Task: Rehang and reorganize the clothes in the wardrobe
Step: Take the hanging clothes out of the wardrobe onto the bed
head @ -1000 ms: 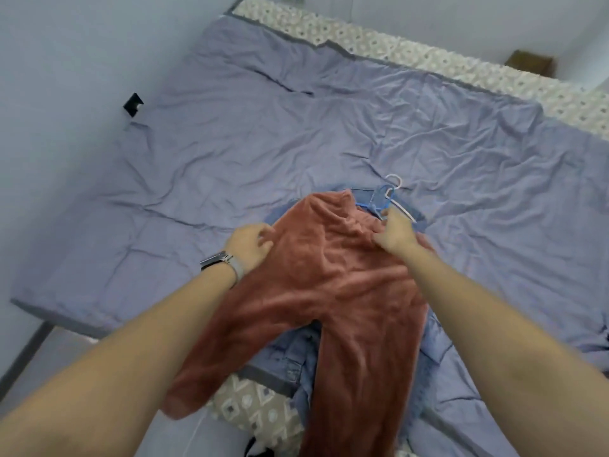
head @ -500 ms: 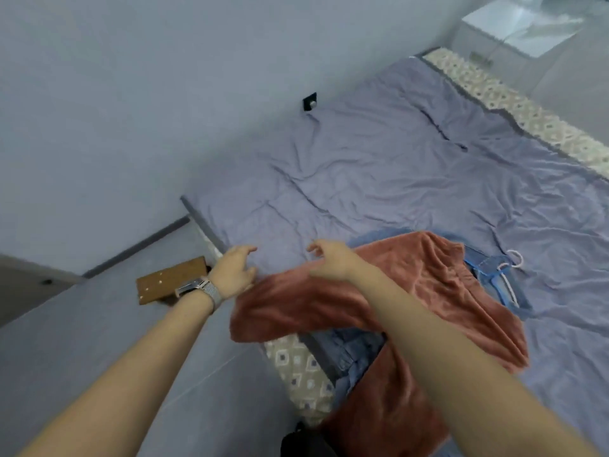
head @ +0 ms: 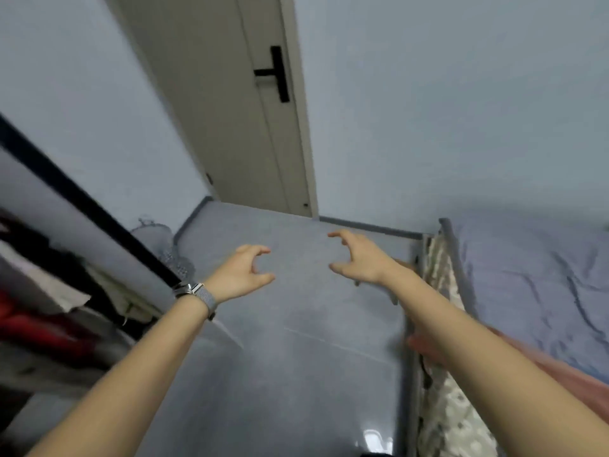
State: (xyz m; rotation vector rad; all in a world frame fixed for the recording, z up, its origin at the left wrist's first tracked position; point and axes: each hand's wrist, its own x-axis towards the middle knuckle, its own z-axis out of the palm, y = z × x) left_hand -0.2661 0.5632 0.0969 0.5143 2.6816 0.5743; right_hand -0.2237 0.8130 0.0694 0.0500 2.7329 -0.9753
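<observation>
Both my hands hang in the air over the grey floor, holding nothing. My left hand (head: 242, 273), with a watch on its wrist, has loosely curled fingers. My right hand (head: 357, 258) is spread with bent fingers. The wardrobe (head: 43, 291) stands open at the left with white, red and dark clothes inside, blurred. The rust-coloured garment (head: 560, 374) lies on the bed's edge at the right, mostly hidden behind my right forearm.
The bed (head: 534, 285) with a lilac sheet and a patterned mattress side fills the right. A closed grey door (head: 230, 110) with a black handle is straight ahead. A grey lacy cloth (head: 158, 239) lies by the wardrobe's corner.
My view swung left from the bed to the floor and door. Both hands let go of the rust garment and now hang free between wardrobe and bed.
</observation>
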